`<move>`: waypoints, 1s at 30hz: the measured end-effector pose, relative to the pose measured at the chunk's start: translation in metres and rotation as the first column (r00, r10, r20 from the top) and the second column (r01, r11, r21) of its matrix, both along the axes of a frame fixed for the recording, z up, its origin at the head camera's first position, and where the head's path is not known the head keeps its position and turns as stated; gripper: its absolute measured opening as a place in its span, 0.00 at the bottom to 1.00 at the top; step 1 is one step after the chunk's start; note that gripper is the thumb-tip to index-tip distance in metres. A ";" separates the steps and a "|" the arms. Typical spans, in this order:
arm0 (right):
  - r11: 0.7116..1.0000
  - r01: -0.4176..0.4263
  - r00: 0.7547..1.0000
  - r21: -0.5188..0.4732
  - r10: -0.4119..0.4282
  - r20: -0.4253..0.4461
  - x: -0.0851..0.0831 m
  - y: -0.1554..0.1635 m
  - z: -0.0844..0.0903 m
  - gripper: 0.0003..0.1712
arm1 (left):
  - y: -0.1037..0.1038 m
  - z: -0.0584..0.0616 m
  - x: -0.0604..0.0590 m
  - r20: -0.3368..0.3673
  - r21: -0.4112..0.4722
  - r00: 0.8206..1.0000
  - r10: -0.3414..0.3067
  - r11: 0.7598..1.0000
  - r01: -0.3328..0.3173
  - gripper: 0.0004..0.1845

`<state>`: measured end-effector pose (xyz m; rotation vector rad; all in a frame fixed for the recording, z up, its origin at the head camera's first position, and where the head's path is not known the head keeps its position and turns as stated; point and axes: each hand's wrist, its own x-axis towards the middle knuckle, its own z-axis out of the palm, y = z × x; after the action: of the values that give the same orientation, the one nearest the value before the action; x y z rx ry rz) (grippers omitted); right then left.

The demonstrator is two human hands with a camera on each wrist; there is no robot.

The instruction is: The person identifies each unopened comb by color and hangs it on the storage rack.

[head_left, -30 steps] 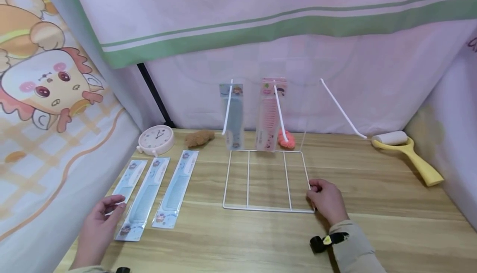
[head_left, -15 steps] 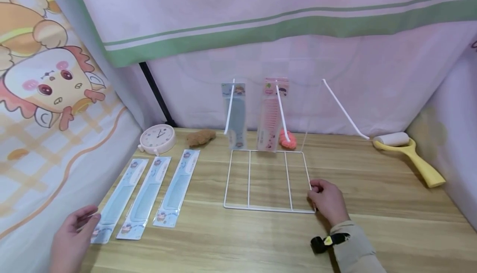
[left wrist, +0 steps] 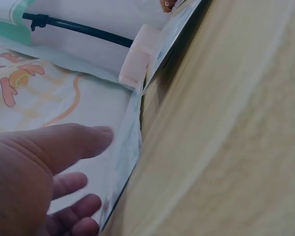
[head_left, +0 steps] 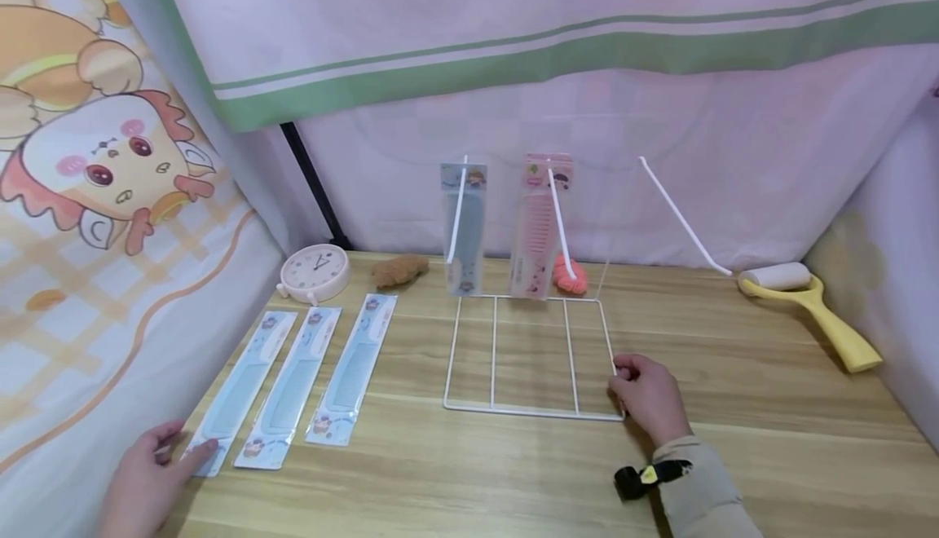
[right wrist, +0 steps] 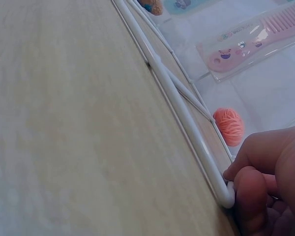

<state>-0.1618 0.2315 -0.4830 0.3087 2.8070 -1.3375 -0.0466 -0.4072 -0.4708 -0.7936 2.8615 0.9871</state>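
On the left of the wooden table (head_left: 411,485) — a blue comb packet (head_left: 238,391), leftmost of three.
The left hand (head_left: 147,473), thumb and fingers spread, is at its near end, contact unclear; the right hand (head_left: 651,395) pinches the white wire rack (head_left: 534,413) near its front right corner.

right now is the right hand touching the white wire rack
Touching: the right wrist view shows the right hand pinching the white wire rack by a corner, with no gap between them.

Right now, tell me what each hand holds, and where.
Right hand: white rack, by its base's right side near the front corner. Left hand: nothing gripped, at the leftmost comb packet.
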 end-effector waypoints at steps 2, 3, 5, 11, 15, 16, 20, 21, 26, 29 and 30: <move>1.000 0.000 1.000 0.001 0.000 -0.001 0.000 0.000 0.000 0.21 | -0.001 0.001 0.000 0.024 -0.051 0.999 -0.043 0.998 0.044 0.55; 1.000 0.000 1.000 0.000 0.000 -0.002 0.000 0.000 0.000 0.21 | -0.001 0.001 0.001 0.040 -0.076 0.998 -0.052 0.996 0.055 0.57; 1.000 0.002 1.000 -0.001 -0.002 -0.003 0.001 0.000 0.000 0.21 | 0.000 0.002 0.002 0.066 -0.123 0.996 -0.056 0.990 0.064 0.59; 1.000 0.005 1.000 0.000 -0.005 -0.002 0.001 -0.001 0.002 0.20 | 0.003 0.006 0.007 0.130 -0.215 0.991 -0.043 0.974 0.070 0.58; 1.000 0.003 1.000 0.002 -0.003 0.002 0.001 -0.001 0.002 0.20 | 0.006 0.009 0.007 0.132 -0.214 0.990 -0.057 0.973 0.084 0.54; 1.000 0.003 1.000 0.001 -0.003 0.003 0.001 -0.001 0.002 0.20 | 0.006 0.009 0.007 0.133 -0.207 0.989 -0.062 0.974 0.089 0.53; 1.000 0.000 1.000 0.003 0.000 -0.002 0.001 0.000 0.002 0.20 | 0.004 0.011 0.006 0.169 -0.179 0.981 -0.091 0.976 0.121 0.53; 1.000 0.000 1.000 0.004 0.001 -0.003 0.001 0.000 0.002 0.20 | 0.003 0.011 0.005 0.179 -0.173 0.979 -0.102 0.976 0.133 0.53; 1.000 -0.004 1.000 -0.001 0.004 -0.003 0.002 0.000 0.002 0.20 | 0.000 0.013 0.004 0.194 -0.138 0.969 -0.154 0.974 0.182 0.53; 1.000 -0.001 1.000 -0.008 0.001 0.003 0.002 0.000 0.003 0.20 | -0.001 0.013 0.005 0.180 -0.102 0.974 -0.139 0.982 0.159 0.54; 1.000 0.000 1.000 -0.008 0.000 0.005 0.002 0.000 0.003 0.20 | -0.001 0.013 0.006 0.175 -0.086 0.977 -0.125 0.986 0.142 0.55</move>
<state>-0.1596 0.2312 -0.4801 0.3113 2.7966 -1.3464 -0.0408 -0.4086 -0.4582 -0.6456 2.7908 0.7311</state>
